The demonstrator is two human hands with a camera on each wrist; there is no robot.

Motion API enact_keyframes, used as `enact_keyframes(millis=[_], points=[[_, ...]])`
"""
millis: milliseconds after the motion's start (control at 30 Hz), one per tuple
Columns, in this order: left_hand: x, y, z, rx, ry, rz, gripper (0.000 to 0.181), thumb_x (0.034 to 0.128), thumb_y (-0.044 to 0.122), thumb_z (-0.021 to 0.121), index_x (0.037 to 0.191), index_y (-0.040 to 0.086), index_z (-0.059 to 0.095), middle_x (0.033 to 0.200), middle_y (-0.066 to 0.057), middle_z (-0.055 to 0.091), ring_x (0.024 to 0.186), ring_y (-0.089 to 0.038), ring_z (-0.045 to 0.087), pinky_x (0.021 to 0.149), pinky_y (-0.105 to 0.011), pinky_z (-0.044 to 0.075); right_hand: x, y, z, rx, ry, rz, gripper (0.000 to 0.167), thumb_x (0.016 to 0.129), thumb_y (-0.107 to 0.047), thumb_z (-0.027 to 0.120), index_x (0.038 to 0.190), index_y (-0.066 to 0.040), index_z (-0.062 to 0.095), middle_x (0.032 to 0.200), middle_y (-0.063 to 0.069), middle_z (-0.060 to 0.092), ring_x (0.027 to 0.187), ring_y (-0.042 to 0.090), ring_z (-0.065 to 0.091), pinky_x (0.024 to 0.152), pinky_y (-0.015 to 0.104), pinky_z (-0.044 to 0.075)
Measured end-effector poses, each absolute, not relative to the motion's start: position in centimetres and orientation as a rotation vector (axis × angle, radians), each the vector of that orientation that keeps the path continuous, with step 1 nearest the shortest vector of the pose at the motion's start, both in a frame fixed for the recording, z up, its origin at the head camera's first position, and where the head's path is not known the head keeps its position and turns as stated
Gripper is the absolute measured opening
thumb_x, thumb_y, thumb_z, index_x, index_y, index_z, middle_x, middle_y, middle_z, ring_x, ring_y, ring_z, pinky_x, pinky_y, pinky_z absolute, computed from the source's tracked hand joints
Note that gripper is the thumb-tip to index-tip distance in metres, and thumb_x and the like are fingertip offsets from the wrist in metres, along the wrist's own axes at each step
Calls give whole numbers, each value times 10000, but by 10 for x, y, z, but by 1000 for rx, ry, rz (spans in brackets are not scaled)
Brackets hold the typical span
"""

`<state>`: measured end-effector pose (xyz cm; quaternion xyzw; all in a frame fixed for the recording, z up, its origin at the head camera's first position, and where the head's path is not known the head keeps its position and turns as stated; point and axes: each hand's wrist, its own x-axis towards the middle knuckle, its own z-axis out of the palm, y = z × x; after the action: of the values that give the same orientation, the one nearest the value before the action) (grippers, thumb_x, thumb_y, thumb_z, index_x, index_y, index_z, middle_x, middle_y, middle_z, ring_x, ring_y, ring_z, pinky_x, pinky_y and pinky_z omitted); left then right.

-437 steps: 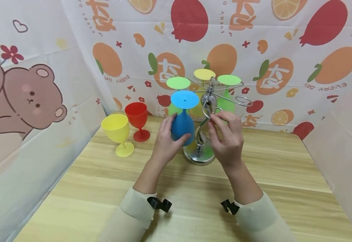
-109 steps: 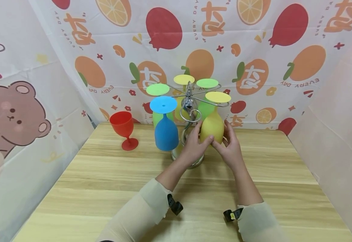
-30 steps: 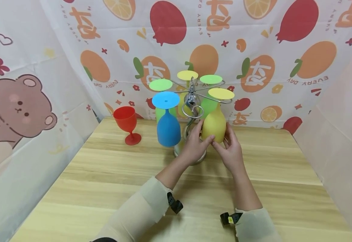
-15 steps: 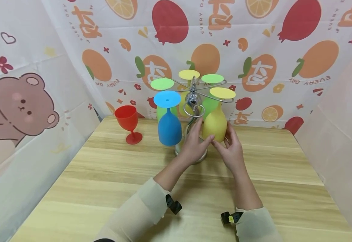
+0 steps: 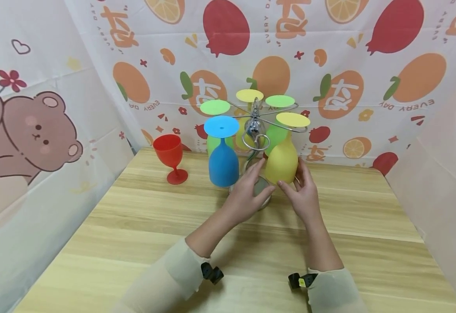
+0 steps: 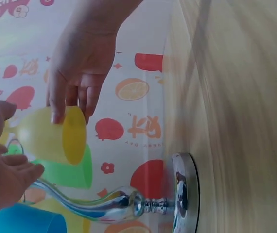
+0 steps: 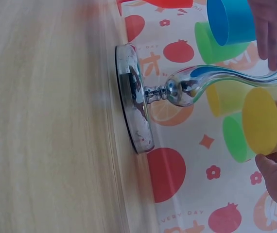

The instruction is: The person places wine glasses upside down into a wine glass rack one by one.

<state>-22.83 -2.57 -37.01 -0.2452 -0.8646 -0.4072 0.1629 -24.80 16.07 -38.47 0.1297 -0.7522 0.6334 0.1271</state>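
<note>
A yellow goblet (image 5: 282, 163) hangs upside down by its foot from a wire arm of the chrome rack (image 5: 255, 126). My right hand (image 5: 304, 191) holds its bowl near the rim, thumb in front and fingers on the far side. To the left, my left hand (image 5: 245, 195) is off the goblet, its fingers extended in front of the rack's stem. In the left wrist view the right hand's fingers (image 6: 58, 99) rest on the goblet (image 6: 51, 133). A blue goblet (image 5: 223, 165) hangs left of the left hand, and green and yellow ones hang behind.
A red goblet (image 5: 169, 152) stands upright on the wooden table (image 5: 134, 243), left of the rack. One front wire loop (image 5: 256, 142) of the rack bears no goblet. The rack's round base (image 6: 184, 194) sits on the table. Printed cloth (image 5: 322, 56) hangs behind.
Earlier, both hands held the yellow goblet; my left hand has since let go and drawn back left. At first this goblet stood beside the red one, while my left hand held the blue goblet.
</note>
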Motion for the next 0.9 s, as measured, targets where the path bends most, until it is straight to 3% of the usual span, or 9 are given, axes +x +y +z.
enact_keyframes(millis=[300, 400, 467, 567, 667, 900], points=[[-207, -70, -364, -1071, -2145, -1001, 351, 901, 199, 715, 1209, 40, 656, 1169, -84, 703, 1103, -172, 658, 950, -281, 535, -261, 162, -401, 348, -2188, 1880, 893, 855, -131, 768, 1567, -146, 229, 1572, 83, 336, 1436, 238, 357, 1131, 317, 341], [-202, -89, -359, -1221, -1951, -957, 259, 939, 222, 644, 1083, 15, 701, 1031, -100, 739, 958, -179, 704, 864, -271, 570, -262, 165, -404, 347, -2196, 1862, 898, 854, -141, 771, 1568, -162, 227, 1573, 78, 331, 1442, 242, 347, 1118, 297, 344], [-202, -102, -355, -1239, -1831, -922, 298, 973, 262, 578, 998, 1, 718, 937, -100, 748, 854, -183, 718, 794, -275, 588, -262, 169, -404, 353, -2195, 1860, 901, 855, -142, 771, 1569, -163, 223, 1574, 81, 327, 1447, 246, 339, 1118, 292, 340], [-207, -128, -348, -1171, -1699, -912, 395, 999, 291, 516, 884, -27, 721, 816, -117, 735, 710, -199, 705, 697, -252, 588, -263, 171, -403, 367, -2200, 1863, 913, 856, -154, 771, 1574, -172, 207, 1582, 79, 314, 1455, 242, 325, 1128, 302, 330], [-217, -155, -342, -1044, -1643, -963, 376, 973, 222, 521, 810, -57, 713, 743, -153, 711, 647, -205, 684, 678, -201, 571, -264, 171, -402, 358, -2205, 1864, 927, 854, -159, 774, 1578, -180, 194, 1589, 75, 303, 1459, 241, 317, 1144, 338, 322], [-258, -215, -340, -592, -1730, -1118, 239, 895, 96, 538, 844, -60, 713, 745, -186, 684, 697, -67, 621, 693, -132, 515, -266, 173, -406, 326, -2220, 1865, 934, 856, -179, 774, 1580, -209, 184, 1594, 70, 295, 1461, 238, 313, 1157, 371, 318]])
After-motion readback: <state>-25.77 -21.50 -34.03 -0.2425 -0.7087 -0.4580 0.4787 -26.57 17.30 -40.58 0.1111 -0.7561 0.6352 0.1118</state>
